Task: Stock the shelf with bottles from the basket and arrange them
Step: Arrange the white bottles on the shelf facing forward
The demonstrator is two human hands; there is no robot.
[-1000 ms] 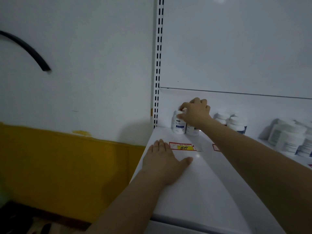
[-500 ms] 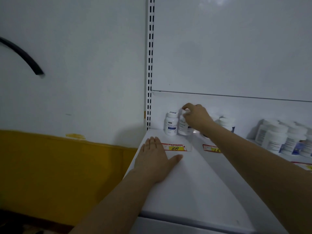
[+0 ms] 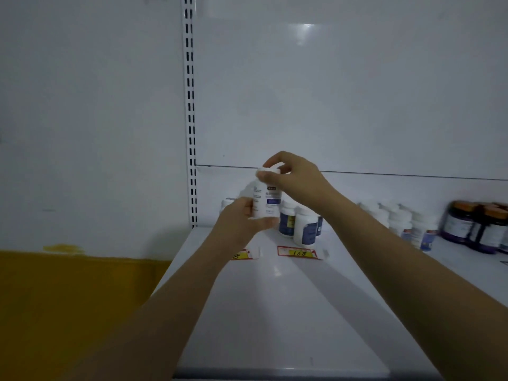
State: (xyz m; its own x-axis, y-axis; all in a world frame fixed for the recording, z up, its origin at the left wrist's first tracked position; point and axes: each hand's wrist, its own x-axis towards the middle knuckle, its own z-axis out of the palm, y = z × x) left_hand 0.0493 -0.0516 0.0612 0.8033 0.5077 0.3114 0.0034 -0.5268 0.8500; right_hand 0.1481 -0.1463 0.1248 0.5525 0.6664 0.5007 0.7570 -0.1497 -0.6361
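Observation:
A white pill bottle [image 3: 268,200] with a blue-and-white label is held upright in the air above the white shelf [image 3: 275,312]. My right hand [image 3: 295,176] grips its white cap from above. My left hand [image 3: 244,218] holds its lower body from the left. Behind my left hand another white bottle [image 3: 226,203] stands at the shelf's back left corner, mostly hidden. Two blue-labelled white bottles [image 3: 301,225] stand just right of the held one. The basket is out of view.
Several white bottles [image 3: 404,222] and dark jars with orange lids [image 3: 478,228] line the shelf's back to the right. Red-and-yellow price tags [image 3: 298,253] lie on the shelf. A slotted upright [image 3: 190,119] and a white-and-yellow wall border the left.
My right hand has lifted a white bottle off the back of the shelf. My left hand has left the shelf surface and taken the bottle's lower part. The camera has turned right.

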